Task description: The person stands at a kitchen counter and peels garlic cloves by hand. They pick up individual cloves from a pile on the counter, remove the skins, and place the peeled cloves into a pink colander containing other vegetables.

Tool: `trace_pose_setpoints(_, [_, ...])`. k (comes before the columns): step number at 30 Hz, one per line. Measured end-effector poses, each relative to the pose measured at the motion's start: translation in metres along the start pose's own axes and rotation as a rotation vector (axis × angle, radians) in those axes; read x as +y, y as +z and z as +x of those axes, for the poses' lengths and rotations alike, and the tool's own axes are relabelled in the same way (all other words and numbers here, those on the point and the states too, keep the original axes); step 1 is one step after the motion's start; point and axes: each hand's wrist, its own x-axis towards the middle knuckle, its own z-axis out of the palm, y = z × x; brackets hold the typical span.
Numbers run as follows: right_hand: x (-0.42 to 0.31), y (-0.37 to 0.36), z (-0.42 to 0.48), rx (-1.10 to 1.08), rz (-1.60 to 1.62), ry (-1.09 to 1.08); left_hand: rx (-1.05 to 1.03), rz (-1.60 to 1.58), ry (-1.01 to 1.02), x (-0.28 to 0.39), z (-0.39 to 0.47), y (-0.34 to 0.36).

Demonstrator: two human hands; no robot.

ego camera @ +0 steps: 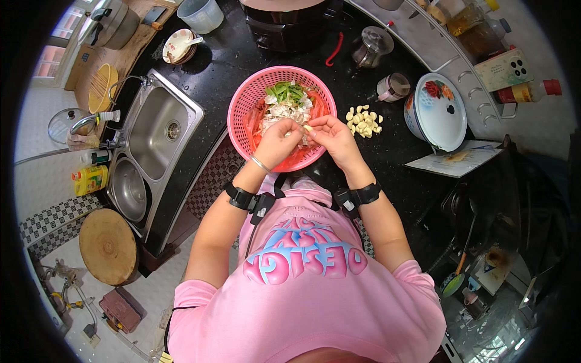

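Over a pink plastic colander [236,113], my left hand [280,141] and my right hand [335,137] meet at the fingertips. Both pinch a small pale garlic clove [308,128], partly covered by the fingers. Inside the colander lies a red plastic bag [320,105] with papery garlic skins [290,110] on it. Green vegetable pieces [287,92] rest at the far side of the skins. Right of the colander, a pile of peeled garlic cloves [364,121] sits directly on the black countertop [386,149].
A steel sink [156,131] is at left. Stacked small dishes with a spoon [179,45], a translucent tub [200,17] and a dark cooker [286,25] stand farther back. A red chili [335,49], a glass jar [393,87] and a lidded enamel pot [435,113] are at right.
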Motion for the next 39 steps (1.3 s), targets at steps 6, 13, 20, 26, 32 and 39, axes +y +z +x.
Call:
trace_pose_setpoints(6, [0.006, 0.0, 0.001, 0.002, -0.041, -0.028, -0.021, -0.126, -0.02, 0.006, -0.001, 0.001])
trace_pose_setpoints(13, [0.005, 0.001, 0.002, 0.0, -0.036, -0.03, -0.027, -0.127, -0.007, 0.002, 0.0, 0.001])
trace_pose_setpoints(20, [0.008, 0.0, 0.001, -0.027, 0.018, -0.015, -0.018, -0.068, 0.014, -0.002, 0.002, -0.001])
trace_pose_setpoints(26, [-0.001, -0.002, -0.005, -0.016, 0.058, 0.051, 0.037, -0.092, 0.019, -0.006, 0.011, 0.0])
trace_pose_setpoints(32, [0.009, -0.035, -0.006, 0.154, 0.084, 0.056, 0.042, -0.204, -0.226, 0.002, 0.028, 0.008])
trace_pose_setpoints(39, [0.047, -0.107, 0.005, 0.71, -0.003, 0.061, 0.01, -0.552, -0.326, -0.015, 0.045, 0.021])
